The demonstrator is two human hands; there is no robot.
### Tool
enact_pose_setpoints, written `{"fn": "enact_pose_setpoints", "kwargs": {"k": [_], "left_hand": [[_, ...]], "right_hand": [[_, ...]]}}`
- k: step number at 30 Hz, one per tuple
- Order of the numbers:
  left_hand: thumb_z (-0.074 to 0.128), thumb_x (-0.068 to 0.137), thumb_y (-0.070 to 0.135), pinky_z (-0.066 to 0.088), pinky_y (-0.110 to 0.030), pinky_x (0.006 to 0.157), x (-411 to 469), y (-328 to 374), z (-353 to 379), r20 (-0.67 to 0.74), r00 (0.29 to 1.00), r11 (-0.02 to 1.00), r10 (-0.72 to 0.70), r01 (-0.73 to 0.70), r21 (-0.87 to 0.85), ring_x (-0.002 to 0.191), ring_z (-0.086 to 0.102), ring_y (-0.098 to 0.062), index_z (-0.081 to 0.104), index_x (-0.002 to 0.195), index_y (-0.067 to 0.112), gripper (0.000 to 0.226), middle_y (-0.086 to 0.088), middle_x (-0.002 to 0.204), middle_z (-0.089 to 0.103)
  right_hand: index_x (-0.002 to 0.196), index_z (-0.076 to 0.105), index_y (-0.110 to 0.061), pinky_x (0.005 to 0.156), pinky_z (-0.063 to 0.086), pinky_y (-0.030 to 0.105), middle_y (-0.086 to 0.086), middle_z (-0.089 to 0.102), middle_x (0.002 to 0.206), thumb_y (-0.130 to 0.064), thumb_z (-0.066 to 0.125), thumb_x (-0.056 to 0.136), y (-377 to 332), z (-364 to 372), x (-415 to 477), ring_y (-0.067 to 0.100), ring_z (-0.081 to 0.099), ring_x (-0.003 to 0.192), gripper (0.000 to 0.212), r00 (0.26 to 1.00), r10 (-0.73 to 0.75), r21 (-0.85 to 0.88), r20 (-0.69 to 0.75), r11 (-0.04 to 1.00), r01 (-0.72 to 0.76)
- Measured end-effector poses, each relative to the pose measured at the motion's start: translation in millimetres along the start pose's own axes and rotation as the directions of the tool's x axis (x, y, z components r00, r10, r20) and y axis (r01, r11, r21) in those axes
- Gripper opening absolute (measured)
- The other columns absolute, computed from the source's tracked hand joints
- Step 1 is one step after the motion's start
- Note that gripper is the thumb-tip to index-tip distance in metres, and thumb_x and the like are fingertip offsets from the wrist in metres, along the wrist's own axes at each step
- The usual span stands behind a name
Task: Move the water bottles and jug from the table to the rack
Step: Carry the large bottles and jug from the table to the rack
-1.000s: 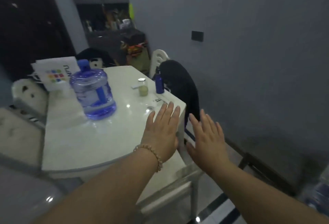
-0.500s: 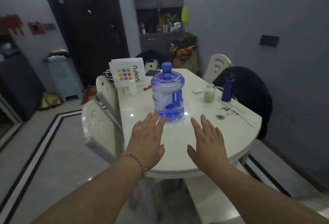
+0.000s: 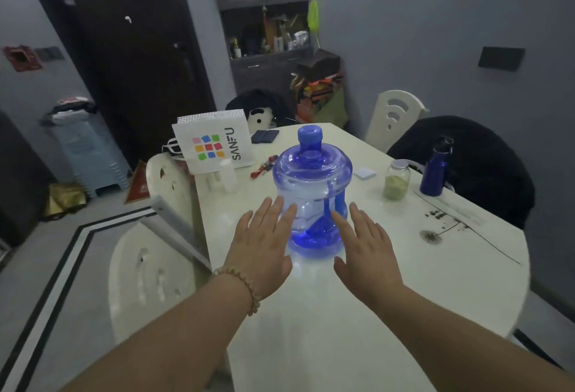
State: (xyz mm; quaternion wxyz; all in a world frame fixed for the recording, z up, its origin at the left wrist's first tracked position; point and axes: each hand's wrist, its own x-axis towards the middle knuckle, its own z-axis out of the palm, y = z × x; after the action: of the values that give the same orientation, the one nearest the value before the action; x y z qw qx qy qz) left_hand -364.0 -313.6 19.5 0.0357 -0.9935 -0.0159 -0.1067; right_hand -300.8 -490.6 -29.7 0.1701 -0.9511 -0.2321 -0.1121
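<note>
Fingers (image 3: pixel 273 214) of left hand (image 3: pixel 261 245): extended, spread, palm down, grasping nothing; tips overlapping the lower left wall of the jug in view, contact not determinable. Beaded bracelet (image 3: pixel 239 286) on the left wrist.

Fingers (image 3: pixel 357 220) of right hand (image 3: pixel 364 251): extended, loosely together, palm down, empty; tips at the lower right wall of the jug, contact not determinable.

Jug (image 3: pixel 312 186): translucent blue, upright, blue cap on top, inner handle visible; standing on the table between the two hands, toward its left half.

Table (image 3: pixel 389 292): white, glossy, rounded near end, dandelion print right of the jug.

Blue bottle (image 3: pixel 435 167): dark metal, black cap, upright; well right of the jug, near the table's right edge.

Glass jar (image 3: pixel 396 178): metal lid, greenish contents; right of the jug, just left of the blue bottle.

White pad (image 3: pixel 364 173): small, flat; between jug and glass jar.

Paper bag (image 3: pixel 214 142): white, coloured squares, printed lettering; behind and left of the jug.

Small white bottle (image 3: pixel 228 175): pale, blurred; left of the jug, in front of the paper bag.

Keys (image 3: pixel 264 167): red strap; just behind and left of the jug.

Dark case (image 3: pixel 264 136): flat; behind the jug, at the far end.

White chairs (image 3: pixel 168 180): left of the jug and behind the blue bottle; one on the right draped in dark cloth (image 3: pixel 473 167).
</note>
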Motion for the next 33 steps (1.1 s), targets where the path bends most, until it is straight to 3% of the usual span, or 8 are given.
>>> {"fn": "enact_pose_setpoints", "kwargs": {"k": [3,7,11,16,19,22,24,33], "left_hand": [[0.048,0.095,0.042,-0.009,-0.034,0.109,39.5,-22.4,10.7,-0.001,1.000,0.999,-0.005,0.005,-0.049,0.145,-0.010,-0.019,-0.010,0.149,0.030,0.080,0.002,0.158,-0.013],[0.049,0.092,0.045,-0.001,-0.038,0.115,87.9,-51.2,37.3,-0.031,0.994,0.991,0.109,-0.111,-0.071,0.145,-0.006,-0.019,-0.006,0.149,0.028,0.081,0.001,0.159,-0.010],[0.054,0.088,0.047,0.002,-0.039,0.115,134.2,-76.5,60.7,-0.094,0.956,0.955,0.279,-0.286,-0.077,0.145,-0.007,-0.020,-0.008,0.150,0.025,0.090,-0.002,0.158,-0.011],[0.059,0.081,0.060,-0.005,-0.038,0.115,197.8,-103.9,89.1,-0.110,0.864,0.857,0.491,-0.502,-0.115,0.145,-0.011,-0.024,-0.012,0.149,0.025,0.104,-0.004,0.158,-0.013],[0.071,0.069,0.062,0.001,-0.047,0.113,226.0,-113.0,103.8,-0.172,0.754,0.750,0.634,-0.654,-0.100,0.145,0.004,-0.032,-0.002,0.147,0.030,0.111,-0.009,0.158,0.006],[0.084,0.049,0.058,0.024,-0.062,0.106,239.0,-114.5,119.9,-0.278,0.718,0.707,0.638,-0.689,-0.159,0.135,0.031,-0.041,0.024,0.141,0.025,0.115,-0.015,0.147,0.035],[0.086,0.044,0.058,0.031,-0.066,0.101,239.3,-112.3,126.6,-0.334,0.719,0.702,0.610,-0.685,-0.195,0.131,0.035,-0.041,0.030,0.138,0.025,0.115,-0.016,0.143,0.040],[0.084,0.052,0.055,0.033,-0.068,0.098,222.1,-112.3,125.2,-0.364,0.698,0.648,0.616,-0.712,-0.269,0.129,0.037,-0.042,0.031,0.136,0.025,0.104,-0.018,0.140,0.043]], "right_hand": [[0.150,0.008,-0.033,0.116,0.013,0.037,0.002,0.003,0.159,-0.023,0.059,0.085,-2.0,17.2,39.3,0.020,0.005,0.144,0.083,1.000,0.019,0.016,-0.019,1.000,-0.019],[0.150,0.005,-0.031,0.115,0.013,0.035,0.001,-0.001,0.159,-0.022,0.062,0.084,-4.8,41.5,80.1,0.020,0.006,0.144,0.087,0.996,0.078,0.009,-0.048,0.997,-0.078],[0.146,0.021,-0.025,0.105,0.037,0.046,0.012,0.027,0.153,-0.012,0.079,0.064,-5.5,60.7,116.2,0.031,0.031,0.137,0.102,0.982,0.056,-0.090,-0.180,0.993,-0.073],[0.145,0.023,-0.020,0.104,0.035,0.052,0.017,0.032,0.149,-0.005,0.082,0.055,-14.4,82.2,152.5,0.037,0.031,0.136,0.109,0.955,0.023,-0.282,-0.297,0.953,-0.111],[0.142,0.028,-0.016,0.103,0.036,0.056,0.018,0.038,0.146,-0.001,0.084,0.050,-15.9,91.2,169.3,0.039,0.032,0.135,0.108,0.944,0.031,-0.318,-0.328,0.937,-0.141],[0.136,0.035,-0.017,0.102,0.038,0.056,0.016,0.045,0.140,0.001,0.084,0.053,-18.4,98.9,176.0,0.037,0.032,0.133,0.098,0.921,0.080,-0.257,-0.382,0.948,-0.189],[0.134,0.036,-0.016,0.100,0.039,0.056,0.016,0.047,0.138,0.003,0.083,0.052,-20.7,97.9,174.2,0.037,0.035,0.132,0.096,0.914,0.092,-0.239,-0.395,0.950,-0.199],[0.134,0.034,-0.017,0.100,0.041,0.052,0.013,0.051,0.135,-0.004,0.085,0.054,-40.0,94.2,152.0,0.039,0.043,0.126,0.095,0.919,0.149,-0.285,-0.365,0.922,-0.262]]}}
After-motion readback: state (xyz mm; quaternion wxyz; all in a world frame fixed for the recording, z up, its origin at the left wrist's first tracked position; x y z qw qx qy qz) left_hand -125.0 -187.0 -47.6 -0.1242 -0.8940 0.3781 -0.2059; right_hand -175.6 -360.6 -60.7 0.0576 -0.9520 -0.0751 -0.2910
